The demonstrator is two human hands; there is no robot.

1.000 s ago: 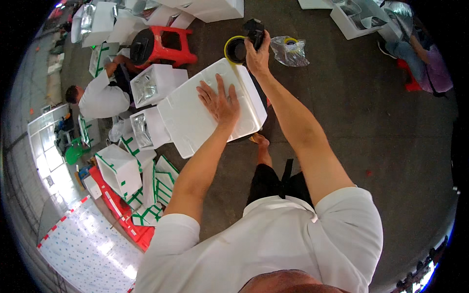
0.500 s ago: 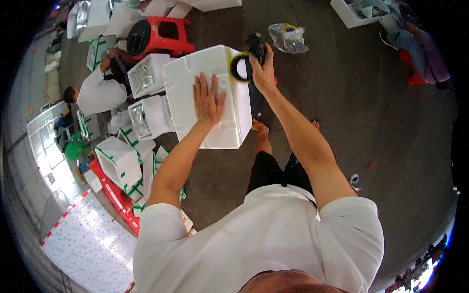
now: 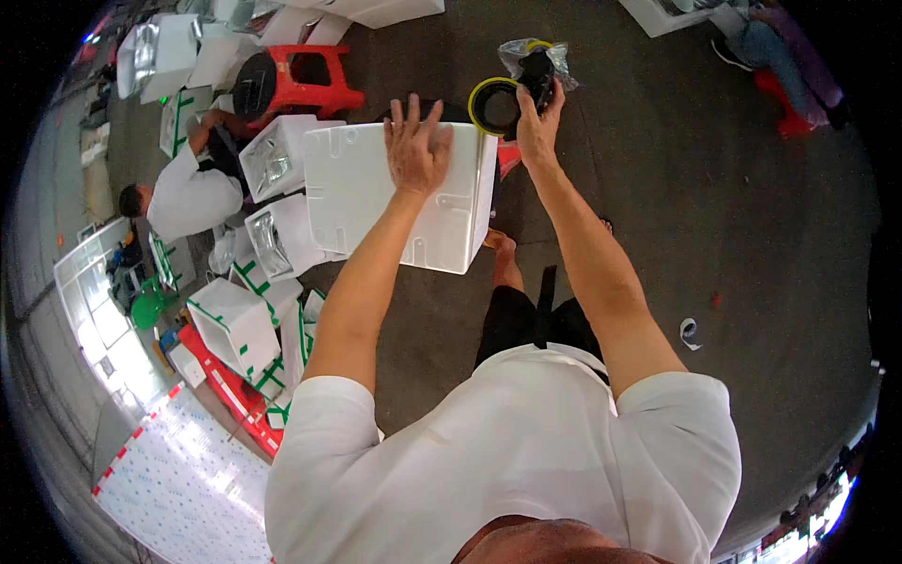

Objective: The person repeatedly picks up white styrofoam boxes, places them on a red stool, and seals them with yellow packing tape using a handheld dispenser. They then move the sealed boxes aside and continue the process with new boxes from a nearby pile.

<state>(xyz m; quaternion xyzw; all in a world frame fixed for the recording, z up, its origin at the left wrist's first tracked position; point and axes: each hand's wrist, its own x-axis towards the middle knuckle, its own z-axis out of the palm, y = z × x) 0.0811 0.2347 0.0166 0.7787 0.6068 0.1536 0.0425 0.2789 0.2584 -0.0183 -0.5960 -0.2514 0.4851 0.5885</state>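
Note:
A large white foam box (image 3: 352, 188) stands in front of me with its ribbed face up. My left hand (image 3: 416, 155) lies on that face near the far edge, fingers stretched out and spread. In my right hand (image 3: 539, 136) is a black tape dispenser (image 3: 536, 73), gripped just off the box's far right corner. Its roll, with a yellow rim (image 3: 473, 111), sits against or very near that corner. I cannot tell whether any tape strip runs onto the box.
Open white foam boxes with silvery lining (image 3: 272, 169) stand left of my box, near a red stool (image 3: 315, 80). A person in a white shirt (image 3: 193, 199) bends there. Green-taped boxes (image 3: 235, 324) lie nearer. A clear plastic bag (image 3: 561, 61) and a small roll (image 3: 690, 334) lie rightward.
My right hand has moved the dispenser slightly right and nearer. The box has turned and shifted a little, and my left hand has slid toward its far edge.

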